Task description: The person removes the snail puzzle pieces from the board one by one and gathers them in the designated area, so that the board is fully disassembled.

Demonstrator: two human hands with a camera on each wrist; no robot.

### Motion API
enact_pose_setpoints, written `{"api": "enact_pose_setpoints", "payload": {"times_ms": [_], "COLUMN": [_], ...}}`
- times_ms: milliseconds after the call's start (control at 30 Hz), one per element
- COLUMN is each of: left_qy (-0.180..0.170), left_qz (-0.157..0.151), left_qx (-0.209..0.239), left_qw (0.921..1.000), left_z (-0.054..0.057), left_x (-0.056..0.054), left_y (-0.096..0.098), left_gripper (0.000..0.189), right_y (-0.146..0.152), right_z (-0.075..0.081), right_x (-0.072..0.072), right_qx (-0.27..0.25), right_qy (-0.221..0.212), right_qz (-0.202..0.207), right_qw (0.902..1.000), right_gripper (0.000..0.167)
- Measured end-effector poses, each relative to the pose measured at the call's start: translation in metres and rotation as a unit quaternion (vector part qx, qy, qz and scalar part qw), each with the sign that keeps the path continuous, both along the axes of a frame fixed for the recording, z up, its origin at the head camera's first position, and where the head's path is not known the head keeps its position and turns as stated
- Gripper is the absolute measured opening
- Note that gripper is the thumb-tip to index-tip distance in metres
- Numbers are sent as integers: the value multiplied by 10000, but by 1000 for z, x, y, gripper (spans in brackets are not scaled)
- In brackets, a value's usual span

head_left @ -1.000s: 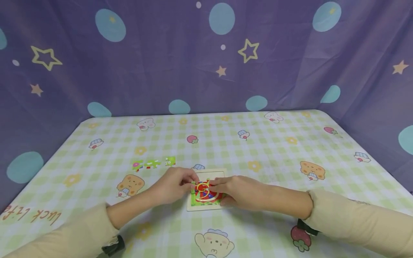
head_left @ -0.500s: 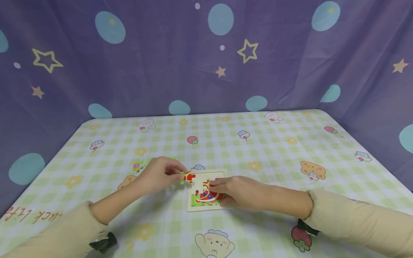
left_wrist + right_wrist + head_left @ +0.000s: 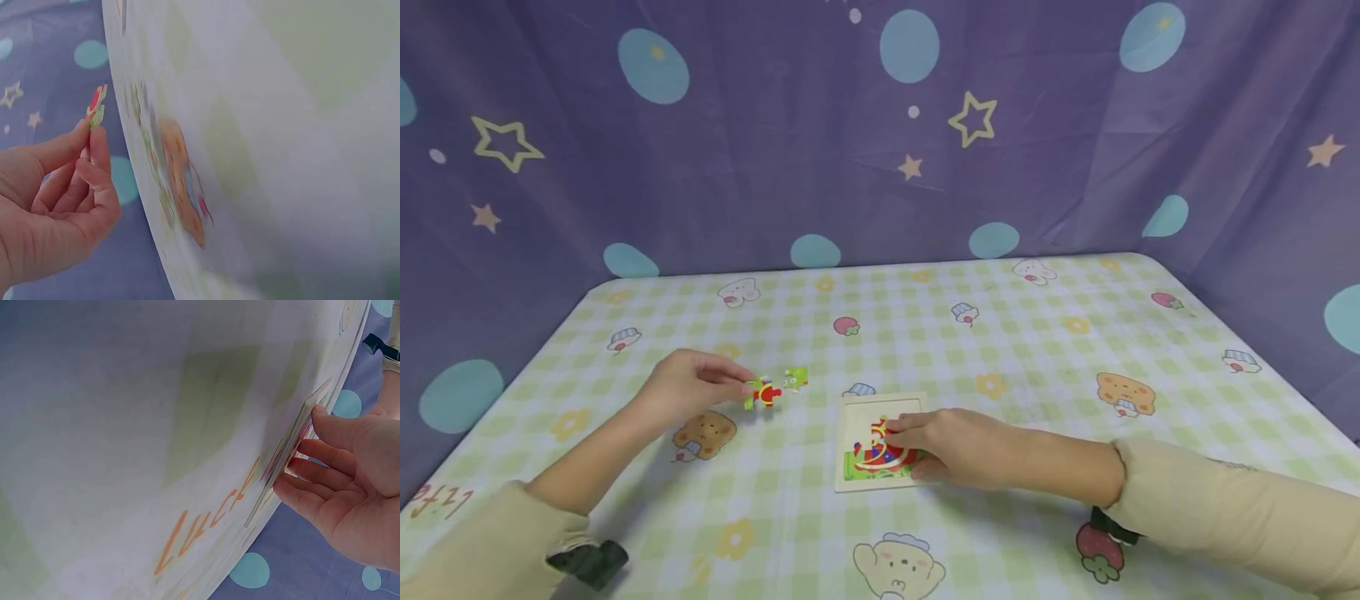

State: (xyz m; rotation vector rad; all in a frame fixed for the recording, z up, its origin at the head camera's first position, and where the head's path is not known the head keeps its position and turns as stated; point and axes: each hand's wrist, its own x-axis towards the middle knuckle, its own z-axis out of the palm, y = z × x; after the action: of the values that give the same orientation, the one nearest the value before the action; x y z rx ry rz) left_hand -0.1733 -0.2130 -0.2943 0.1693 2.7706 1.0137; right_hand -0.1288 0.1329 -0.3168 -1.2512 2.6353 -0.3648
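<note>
Between thumb and fingertip, my left hand (image 3: 688,387) pinches a red, yellow and green jigsaw piece (image 3: 766,395), held above the cloth left of the puzzle board. The left wrist view shows the same jigsaw piece (image 3: 95,107) edge-on at the fingertips. My right hand (image 3: 958,448) rests with its fingers on the right side of the pale puzzle board (image 3: 861,410), which lies flat. Fitted pieces (image 3: 880,458) with red and green print fill the board's lower part; the fingers hide some. A green loose piece (image 3: 797,377) lies just beyond the held one.
A green-and-white checked tablecloth (image 3: 1030,333) with cartoon prints covers the table. Behind it hangs a purple curtain (image 3: 820,142) with stars and dots. Other loose pieces (image 3: 153,156) show edge-on on the cloth in the left wrist view; my left hand hides them in the head view.
My left hand has lifted the red, yellow and green jigsaw piece out of the board and carried it left. A bare patch shows at the board's left. The right hand has stayed put.
</note>
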Motion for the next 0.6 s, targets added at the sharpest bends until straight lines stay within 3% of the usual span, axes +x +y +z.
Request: {"api": "enact_pose_setpoints", "payload": {"times_ms": [167, 333, 600], "left_qy": [-317, -508, -230], "left_qz": [222, 249, 204], "left_qx": [-177, -358, -787], "left_qw": [9991, 9978, 9964], "left_z": [-5, -10, -12], "left_x": [0, 2, 4], "left_y": [-20, -36, -41], "left_gripper": [41, 38, 26], "right_y": [0, 0, 0], "right_z": [-1, -1, -1], "right_x": [0, 0, -1], "right_qx": [-3, -12, 6], "right_qy": [14, 29, 39], "right_qz": [-8, -10, -27], "right_qw": [10000, 10000, 10000], "right_gripper": [44, 44, 45]}}
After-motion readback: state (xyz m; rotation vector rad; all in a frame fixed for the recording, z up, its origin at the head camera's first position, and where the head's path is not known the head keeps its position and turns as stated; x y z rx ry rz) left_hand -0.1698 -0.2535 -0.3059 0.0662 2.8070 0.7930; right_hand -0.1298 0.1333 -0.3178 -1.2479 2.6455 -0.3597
